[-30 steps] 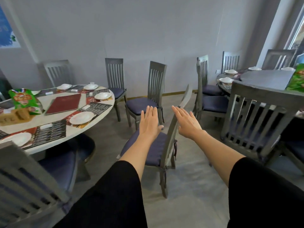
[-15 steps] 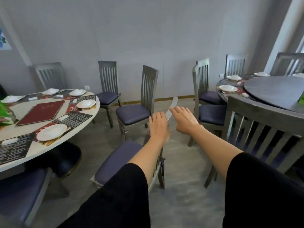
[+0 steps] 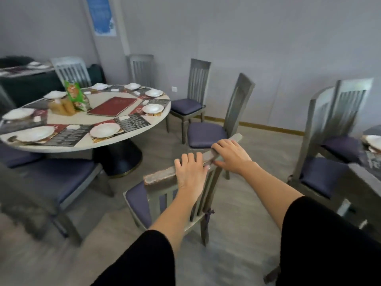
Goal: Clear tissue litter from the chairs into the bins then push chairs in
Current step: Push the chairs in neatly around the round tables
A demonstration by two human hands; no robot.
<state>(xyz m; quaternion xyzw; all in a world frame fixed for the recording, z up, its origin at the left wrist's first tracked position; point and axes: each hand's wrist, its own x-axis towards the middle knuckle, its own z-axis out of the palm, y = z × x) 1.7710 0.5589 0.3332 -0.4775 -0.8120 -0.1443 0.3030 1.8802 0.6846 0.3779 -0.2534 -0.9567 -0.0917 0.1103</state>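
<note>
Both hands have come down from hovering flat over the near chair (image 3: pixel 159 179) and now close on its top rail, while the view has swung so the round table (image 3: pixel 98 99) fills the upper left of the frame.

On that table lie white plates (image 3: pixel 104 130) on dark placemats, a green snack bag (image 3: pixel 73 93) and a red menu (image 3: pixel 112 106) near the middle. Below it, at lower left, a blurred chair with a blue cushion (image 3: pixel 61 178) stands partly under the rim.

At the centre, the near chair stands apart from the table, its back towards the camera and its blue seat facing the table. The left hand (image 3: pixel 190 171) lies over the middle of the rail, fingers curled across the far edge and thumb on the near side, holding it. Just to its right, the right hand (image 3: pixel 232 155) grips the higher end of the same rail, fingers wrapped over the top and thumb beneath. Black sleeves cover both upper arms at the bottom of the frame.

Behind the hands, two more chairs (image 3: pixel 237 106) stand pulled out on the grey floor. Towards the right, a further pair of chairs (image 3: pixel 329 120) stands beside the blurred edge of a second table (image 3: pixel 371 164).
</note>
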